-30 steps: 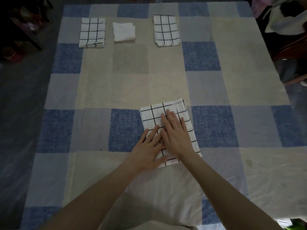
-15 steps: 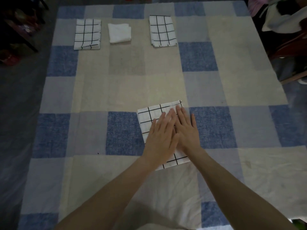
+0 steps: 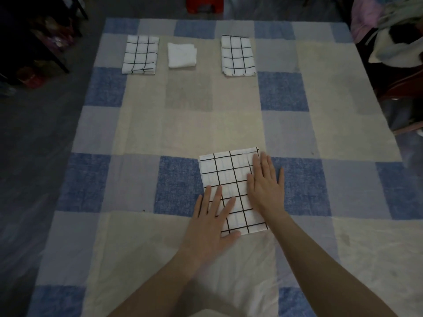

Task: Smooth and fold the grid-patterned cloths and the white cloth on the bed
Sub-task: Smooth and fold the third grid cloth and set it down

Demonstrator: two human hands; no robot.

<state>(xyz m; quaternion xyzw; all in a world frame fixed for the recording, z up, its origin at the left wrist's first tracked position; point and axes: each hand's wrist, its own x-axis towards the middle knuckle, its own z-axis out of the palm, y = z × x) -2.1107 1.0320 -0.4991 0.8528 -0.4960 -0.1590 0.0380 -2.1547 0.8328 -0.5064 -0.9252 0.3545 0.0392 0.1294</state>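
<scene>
A folded white cloth with a black grid (image 3: 226,177) lies flat in the middle of the bed. My left hand (image 3: 211,221) presses flat on its near left corner, fingers spread. My right hand (image 3: 265,186) lies flat along its right edge, fingers together. Neither hand grips anything. At the far end of the bed lie two more folded grid cloths, one on the left (image 3: 140,54) and one on the right (image 3: 237,56), with a small folded plain white cloth (image 3: 182,55) between them.
The bed is covered by a blue, grey and cream checked sheet (image 3: 183,124). Dark floor and dark furniture (image 3: 34,42) lie to the left. A red stool (image 3: 203,4) stands beyond the far edge. A chair heaped with clothes (image 3: 393,42) stands at the right.
My hands were close together over the cloth's middle; now they have slid apart, the left toward the near left corner, the right to the right edge. The view has tilted slightly.
</scene>
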